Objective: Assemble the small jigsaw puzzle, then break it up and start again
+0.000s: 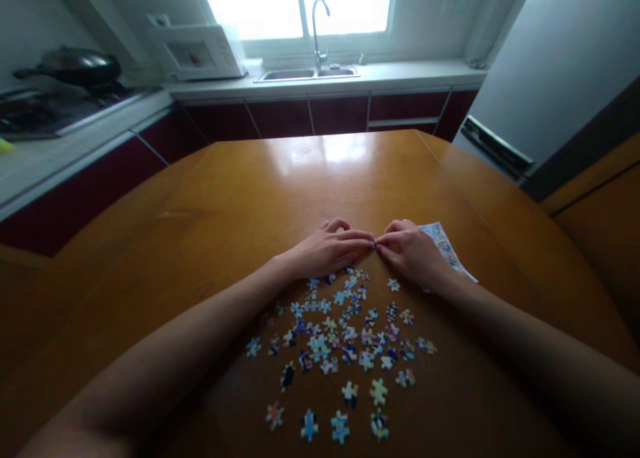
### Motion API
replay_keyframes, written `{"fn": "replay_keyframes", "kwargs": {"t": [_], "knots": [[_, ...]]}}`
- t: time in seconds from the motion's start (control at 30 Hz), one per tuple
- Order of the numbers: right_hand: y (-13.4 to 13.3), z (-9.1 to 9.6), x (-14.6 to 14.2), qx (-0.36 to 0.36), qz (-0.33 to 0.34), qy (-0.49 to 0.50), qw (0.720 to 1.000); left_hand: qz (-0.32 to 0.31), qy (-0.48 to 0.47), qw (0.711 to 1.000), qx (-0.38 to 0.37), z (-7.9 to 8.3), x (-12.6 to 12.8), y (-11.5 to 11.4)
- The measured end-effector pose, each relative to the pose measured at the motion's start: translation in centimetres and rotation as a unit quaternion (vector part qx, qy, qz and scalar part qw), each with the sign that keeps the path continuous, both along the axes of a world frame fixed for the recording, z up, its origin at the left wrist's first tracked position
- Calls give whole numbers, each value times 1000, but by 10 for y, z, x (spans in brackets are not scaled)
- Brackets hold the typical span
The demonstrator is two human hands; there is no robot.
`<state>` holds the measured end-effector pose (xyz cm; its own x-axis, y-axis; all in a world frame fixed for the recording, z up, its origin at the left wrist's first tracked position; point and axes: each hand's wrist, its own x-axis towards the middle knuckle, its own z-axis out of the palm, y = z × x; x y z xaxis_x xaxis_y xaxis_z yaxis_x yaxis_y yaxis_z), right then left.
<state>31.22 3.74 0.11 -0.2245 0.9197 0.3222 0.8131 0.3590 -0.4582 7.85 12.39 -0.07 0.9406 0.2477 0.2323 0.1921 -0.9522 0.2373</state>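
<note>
Both of my hands meet over the wooden table, their fingertips close together at a small jigsaw puzzle piece (pixel 373 243). My right hand (pixel 407 248) pinches this piece between thumb and forefinger. My left hand (pixel 333 250) reaches in from the other side, fingers stretched out and the foremost fingertips touching the piece; its thumb lies apart, lower down. Loose jigsaw pieces (pixel 318 345) in blue, white, yellow and dark tones are spread below the hands, some partly under my left palm. Partly covered by my right hand and wrist is a printed picture sheet (pixel 444 245).
The wide wooden table (pixel 240 198) has rounded corners. Beyond it runs a counter with a sink (pixel 290 75), a tap (pixel 316 35) and a white microwave (pixel 200 53). A wok (pixel 83 66) sits on the stove at left; a fridge (pixel 550 78) stands at right.
</note>
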Motion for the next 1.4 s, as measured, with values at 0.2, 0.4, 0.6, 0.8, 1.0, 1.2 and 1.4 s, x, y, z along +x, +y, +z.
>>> {"fn": "replay_keyframes", "kwargs": {"t": [0.2, 0.4, 0.6, 0.8, 1.0, 1.2, 1.4], "knots": [[-1, -2, 1, 4, 9, 25, 1000, -11, 9, 1000, -3, 2, 1, 1], [0, -5, 1, 4, -21, 60, 998, 9, 17, 1000, -13, 1, 0, 2], [-1, -3, 1, -13, -5, 28, 1000, 12, 15, 1000, -21, -1, 0, 3], [-2, 5, 1, -11, 15, -34, 999, 15, 12, 1000, -22, -2, 1, 2], [6, -1, 1, -33, 1, 24, 999, 16, 0, 999, -30, 1, 2, 1], [10, 11, 12, 26, -87, 130, 987, 10, -5, 999, -45, 5, 2, 1], [-12, 40, 26, 38, -120, 111, 986, -44, 15, 996, -82, 18, 11, -12]]}}
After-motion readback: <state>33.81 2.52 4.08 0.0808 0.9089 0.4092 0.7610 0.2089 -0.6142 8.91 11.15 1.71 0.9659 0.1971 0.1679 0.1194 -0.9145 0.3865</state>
